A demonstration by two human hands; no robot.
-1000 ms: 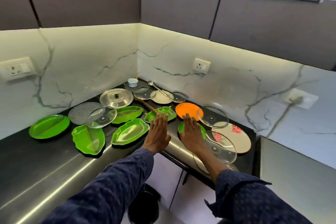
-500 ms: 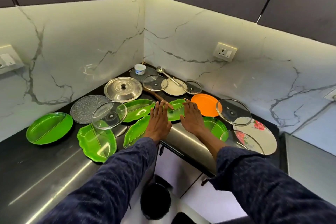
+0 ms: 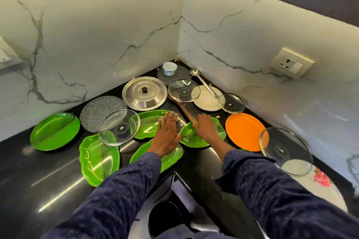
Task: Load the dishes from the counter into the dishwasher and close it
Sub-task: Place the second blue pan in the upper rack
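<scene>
Green plates, five; glass lids, four; orange plate, one.

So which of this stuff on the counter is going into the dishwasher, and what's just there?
For the job:
green plates
orange plate
steel lid
glass lids
ladle
wooden spatula
white cup
floral plate

Just there:
wall socket
black bin on the floor

Both hands, left and right, hold nothing yet.
</scene>
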